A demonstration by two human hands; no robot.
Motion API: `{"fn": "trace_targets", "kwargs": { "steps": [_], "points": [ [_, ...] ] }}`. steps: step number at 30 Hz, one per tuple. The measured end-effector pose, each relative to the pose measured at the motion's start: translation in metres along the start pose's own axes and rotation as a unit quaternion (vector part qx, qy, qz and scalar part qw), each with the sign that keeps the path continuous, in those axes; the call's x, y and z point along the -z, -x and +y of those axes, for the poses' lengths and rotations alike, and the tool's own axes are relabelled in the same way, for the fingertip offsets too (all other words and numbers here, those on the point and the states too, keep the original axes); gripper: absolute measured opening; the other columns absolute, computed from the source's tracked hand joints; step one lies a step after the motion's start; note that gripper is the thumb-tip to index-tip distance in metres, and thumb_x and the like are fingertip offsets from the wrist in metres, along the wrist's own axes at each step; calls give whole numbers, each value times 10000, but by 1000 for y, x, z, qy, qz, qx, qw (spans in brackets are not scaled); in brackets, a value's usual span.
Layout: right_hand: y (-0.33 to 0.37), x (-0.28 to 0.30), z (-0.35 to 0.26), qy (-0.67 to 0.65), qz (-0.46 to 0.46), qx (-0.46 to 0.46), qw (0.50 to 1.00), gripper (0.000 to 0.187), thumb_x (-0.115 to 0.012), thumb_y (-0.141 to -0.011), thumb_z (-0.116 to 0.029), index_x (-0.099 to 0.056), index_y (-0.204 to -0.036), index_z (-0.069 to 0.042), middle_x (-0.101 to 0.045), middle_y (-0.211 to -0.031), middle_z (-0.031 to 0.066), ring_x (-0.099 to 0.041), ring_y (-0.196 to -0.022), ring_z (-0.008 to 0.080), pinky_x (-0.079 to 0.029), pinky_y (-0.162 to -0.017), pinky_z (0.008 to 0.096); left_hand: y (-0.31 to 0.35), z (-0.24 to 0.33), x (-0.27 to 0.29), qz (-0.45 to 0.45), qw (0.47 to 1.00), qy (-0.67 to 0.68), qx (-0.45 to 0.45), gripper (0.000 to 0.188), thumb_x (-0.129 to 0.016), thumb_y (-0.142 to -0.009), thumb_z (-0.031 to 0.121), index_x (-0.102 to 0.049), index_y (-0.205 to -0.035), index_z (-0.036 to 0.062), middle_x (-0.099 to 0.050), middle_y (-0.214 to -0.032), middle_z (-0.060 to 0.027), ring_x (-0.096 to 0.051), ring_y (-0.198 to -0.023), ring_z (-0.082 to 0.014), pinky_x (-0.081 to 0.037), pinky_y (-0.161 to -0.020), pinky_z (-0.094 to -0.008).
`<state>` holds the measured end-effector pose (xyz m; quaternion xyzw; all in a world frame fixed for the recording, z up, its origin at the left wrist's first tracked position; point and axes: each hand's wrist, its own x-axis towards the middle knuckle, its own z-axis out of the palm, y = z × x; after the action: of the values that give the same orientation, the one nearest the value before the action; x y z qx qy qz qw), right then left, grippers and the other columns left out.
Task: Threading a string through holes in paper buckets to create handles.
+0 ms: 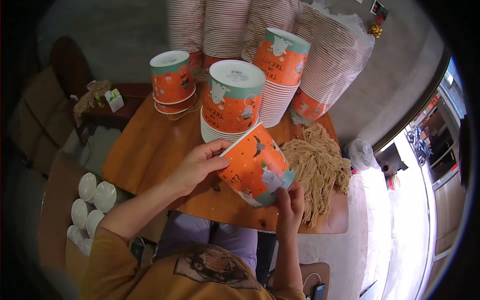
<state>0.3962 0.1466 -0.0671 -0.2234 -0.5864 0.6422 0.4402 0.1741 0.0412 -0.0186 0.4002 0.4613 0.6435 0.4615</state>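
Note:
Tilted on its side above the near part of the wooden table [145, 150] is an orange paper bucket [256, 167] with a white rim and a green band at its base. My left hand [205, 162] grips it at the rim, thumb on the outer wall. At the green base end, my right hand [289, 200] is closed on the bucket's edge. Just beyond it stands a short stack of upside-down buckets [235, 102]. To the right of the held bucket lies a bundle of tan cords [317, 172], spread loosely over the table.
Tall nested stacks of buckets [227, 30] line the back, some in clear plastic [345, 55]. Another upside-down stack [281, 65] stands before them. A smaller pair of buckets [172, 80] with thin cord is at the far left. White buckets [95, 200] sit on a surface left below.

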Motion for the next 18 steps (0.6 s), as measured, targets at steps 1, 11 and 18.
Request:
{"fn": "trace_targets", "kwargs": {
  "steps": [1, 11, 18],
  "points": [
    [3, -2, -1, -21, -1, -12, 1000, 82, -518, -970, -73, -444, -998, -53, -559, -899, 37, -560, -767, 92, -499, -692, 241, 0, 0, 2, -11, 1000, -8, 1, 308, -558, -921, 98, -555, -1216, 10, -616, -1124, -29, -567, -1012, -78, -447, -902, -262],
    [38, -7, 29, 58, -43, -22, 997, 296, -569, -940, -53, -470, -1217, -22, -621, -985, 44, -585, -843, 84, -482, -749, 241, -11, 31, -25, 10, 990, -135, 43, 208, -548, -920, 88, -584, -1095, -18, -617, -947, -7, -573, -847, -72, -471, -765, -234],
    [28, 29, 14, 435, -88, -13, 896, 136, -657, -867, -141, -615, -951, -42, -656, -839, 118, -653, -718, 289, -515, -639, 369, 15, 22, -32, -8, 821, -516, -244, 161, -583, -831, 1, -539, -986, 12, -536, -863, -145, -559, -810, -345, -458, -714, -410]
  ]
}}
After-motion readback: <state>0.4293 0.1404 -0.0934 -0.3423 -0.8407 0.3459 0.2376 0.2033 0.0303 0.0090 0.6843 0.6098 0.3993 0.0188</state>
